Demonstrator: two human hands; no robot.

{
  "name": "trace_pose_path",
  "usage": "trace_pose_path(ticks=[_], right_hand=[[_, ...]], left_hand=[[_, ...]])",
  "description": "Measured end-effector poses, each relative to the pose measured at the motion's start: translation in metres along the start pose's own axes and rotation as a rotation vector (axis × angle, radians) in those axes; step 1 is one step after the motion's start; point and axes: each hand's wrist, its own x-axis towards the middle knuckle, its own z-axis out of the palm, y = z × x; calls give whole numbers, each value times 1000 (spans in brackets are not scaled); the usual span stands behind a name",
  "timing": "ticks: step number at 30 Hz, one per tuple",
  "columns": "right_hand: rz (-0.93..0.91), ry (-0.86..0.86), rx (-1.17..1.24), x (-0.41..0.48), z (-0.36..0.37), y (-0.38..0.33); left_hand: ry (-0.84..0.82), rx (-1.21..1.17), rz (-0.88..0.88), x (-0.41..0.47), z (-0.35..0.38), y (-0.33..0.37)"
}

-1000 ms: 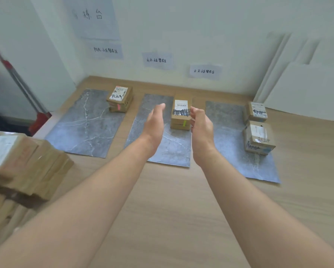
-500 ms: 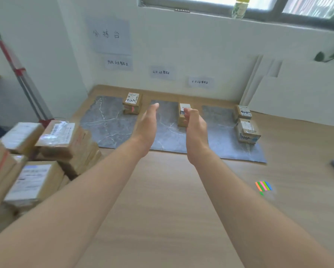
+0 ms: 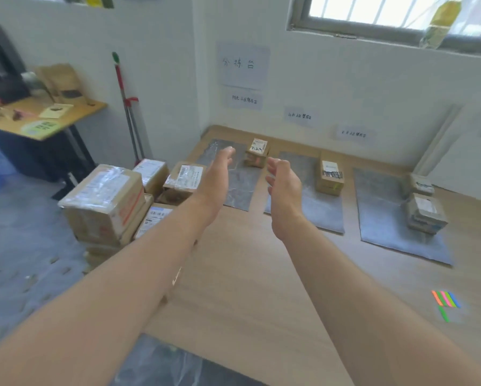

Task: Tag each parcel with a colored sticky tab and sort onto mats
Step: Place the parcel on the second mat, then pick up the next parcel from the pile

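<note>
Left hand, right hand back from middle parcel, both empty

three mats in a row, four wall papers.

"分拣台" on wall sheet

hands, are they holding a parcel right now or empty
Empty. The left hand and right hand both hover over the light wooden table, fingers relaxed and nothing gripped.
</note>
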Motion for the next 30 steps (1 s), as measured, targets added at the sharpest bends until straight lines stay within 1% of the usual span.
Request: trace_pose_path(ticks=[6,9,12,15,20,24,27,30], right_hand=[[56,-145,-21,-23,43,23],[77,-181,-24,-33,65,38],[120,-196,-59,-45,87,53],[127,-201,-67,-48,106,71],[189,-204,-58,-57,132,107],[185,-192,-81,-64,146,128],[221,-185,-88,-66,153,137],[278,-177,-119,-66,158,143]], left_hand=[[147,-9,-7,-24,-58,-13],[188,-34,-20,-33,-88,-28],[239,16,-43,-38,-117,-41],[226,-1,-31,-34,-144,-59],[158,8,-72,-33,-167,-88],[93,59,-91,-29,-179,-106],[74,104,-113,-31,-181,-111],[65,162,-72,-34,-182,-116]])
